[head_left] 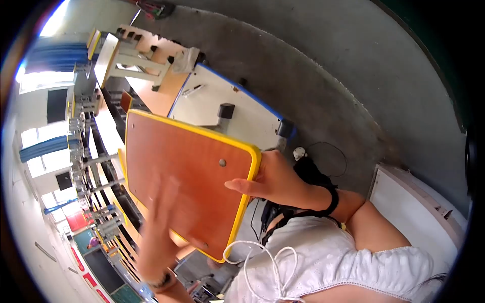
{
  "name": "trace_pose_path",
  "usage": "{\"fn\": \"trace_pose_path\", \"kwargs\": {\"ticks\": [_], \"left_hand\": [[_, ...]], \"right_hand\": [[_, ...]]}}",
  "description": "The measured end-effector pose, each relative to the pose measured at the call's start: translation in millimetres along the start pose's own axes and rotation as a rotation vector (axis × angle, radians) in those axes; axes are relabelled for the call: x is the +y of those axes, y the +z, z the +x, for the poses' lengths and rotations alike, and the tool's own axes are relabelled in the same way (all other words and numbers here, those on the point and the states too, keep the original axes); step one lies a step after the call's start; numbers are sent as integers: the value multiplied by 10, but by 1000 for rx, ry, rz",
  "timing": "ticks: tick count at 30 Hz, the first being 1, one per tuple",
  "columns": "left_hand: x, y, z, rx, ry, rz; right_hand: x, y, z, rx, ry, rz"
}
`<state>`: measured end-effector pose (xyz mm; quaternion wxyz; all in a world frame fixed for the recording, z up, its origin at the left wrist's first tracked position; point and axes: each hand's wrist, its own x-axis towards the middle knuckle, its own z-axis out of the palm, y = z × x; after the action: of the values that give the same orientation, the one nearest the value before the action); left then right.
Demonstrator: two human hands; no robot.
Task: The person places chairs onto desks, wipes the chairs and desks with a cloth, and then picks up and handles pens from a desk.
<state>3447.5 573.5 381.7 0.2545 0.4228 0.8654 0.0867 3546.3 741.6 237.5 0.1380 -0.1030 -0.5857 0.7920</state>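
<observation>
Your right hand has 1 near corner of the brown board, its thumb laid over the face and its fingers bent out of sight behind the yellow rim. Your left hand is spread, fingers apart, with nothing seen in its grasp; it is blurred, and I cannot tell whether it touches the face in front of it or passes just over it. The board lies between your 2 hands, tilted.

All the visible hold is at 1 corner, so the opposite end would likely swing under a push. Brace the rim firmly with your right fingers and press lightly with your left palm, flat, away from the rivet head beside your right thumb. Beyond your right hand, 2 black-capped leg ends stand out over the white table; whether they join the board is hidden, so turn it slowly to avoid knocking them.
</observation>
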Motion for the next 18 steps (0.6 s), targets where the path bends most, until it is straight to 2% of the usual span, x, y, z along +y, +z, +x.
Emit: {"fn": "trace_pose_path", "kwargs": {"ticks": [1, 3, 6, 10, 13, 18], "left_hand": [[127, 127, -151, -63, -15, 138], [193, 444, -353, -142, 88, 293], [74, 976, -499, 211, 50, 358], [51, 1151, -346, 483, -78, 316], [3, 1117, -321, 516, -21, 334], [-250, 1061, -333, 619, 166, 292]], "right_hand": [[21, -1, 40, 22, -40, -58], [47, 5, 117, 44, -59, -105], [28, 1, 245, 54, -2, -95], [87, 52, 403, 165, -44, -12], [-33, 46, 380, 98, 83, 8], [65, 206, 454, 114, -31, 88]]}}
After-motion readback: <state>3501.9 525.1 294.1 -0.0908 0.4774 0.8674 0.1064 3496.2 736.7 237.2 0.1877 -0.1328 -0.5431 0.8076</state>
